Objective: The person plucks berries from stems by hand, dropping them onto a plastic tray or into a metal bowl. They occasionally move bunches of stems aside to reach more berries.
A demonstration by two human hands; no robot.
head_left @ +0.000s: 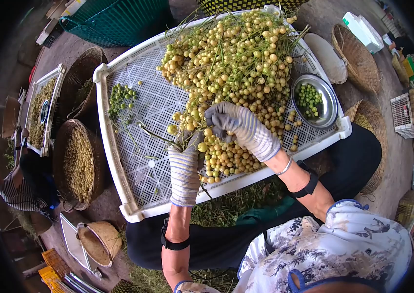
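A white perforated tray (114, 166) lies across the lap, with a large heap of yellowish round fruit on stems (236, 58) on it. My left hand (186, 163), in a striped grey glove, is closed around a fruit-bearing stem near the tray's front. Just right of it, my right hand (241, 128), gloved too, has its fingers curled at the same cluster; what they pinch is hidden. A small bunch of green fruit (121, 97) rests on the tray's left part. At the right stands a metal bowl (332, 113) holding green fruit (308, 100).
Wicker baskets stand left, one full of yellow fruit (77, 163). A co-worker in a striped top (14, 193) sits beside another tray (60, 78). A green basket (119, 24) is behind. More baskets (355, 58) and a white crate (403, 115) are right.
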